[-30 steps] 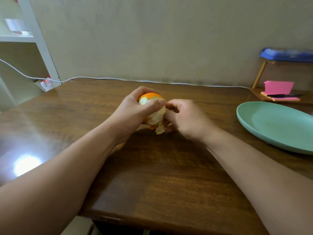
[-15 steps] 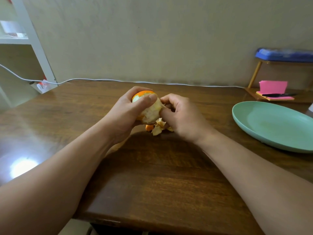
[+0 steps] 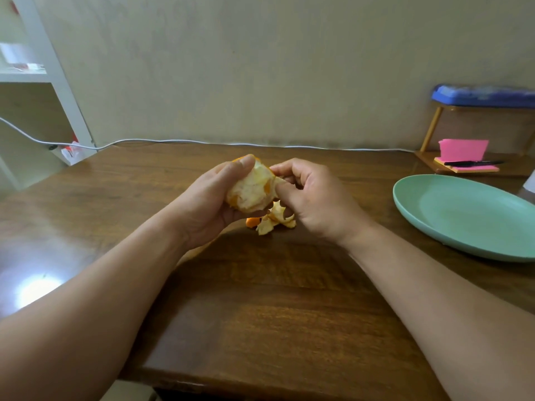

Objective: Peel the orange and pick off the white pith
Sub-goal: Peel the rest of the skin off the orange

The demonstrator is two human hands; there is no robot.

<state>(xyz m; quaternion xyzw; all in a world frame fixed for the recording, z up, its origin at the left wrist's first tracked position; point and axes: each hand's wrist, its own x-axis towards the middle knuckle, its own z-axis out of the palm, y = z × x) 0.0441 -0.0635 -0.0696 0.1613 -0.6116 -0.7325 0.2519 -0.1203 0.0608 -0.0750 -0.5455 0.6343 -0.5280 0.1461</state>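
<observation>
Center frame: left hand [image 3: 208, 198] fingers wrap tight around the mostly peeled orange [image 3: 251, 190], thumb on top, while right hand [image 3: 314, 198] fingertips pinch a pith strip at its right side. Peel scraps [image 3: 273, 219] lie on wooden table [image 3: 260, 314] just below; green plate [image 3: 466, 215] at right w/ nothing on it.

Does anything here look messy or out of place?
Only slightly. Torn peel scraps lie loose on the bare wooden table, just under the hands, while the green plate to the right holds nothing. The left hand holds the orange, still mostly white with pith; the right hand picks at it.
</observation>
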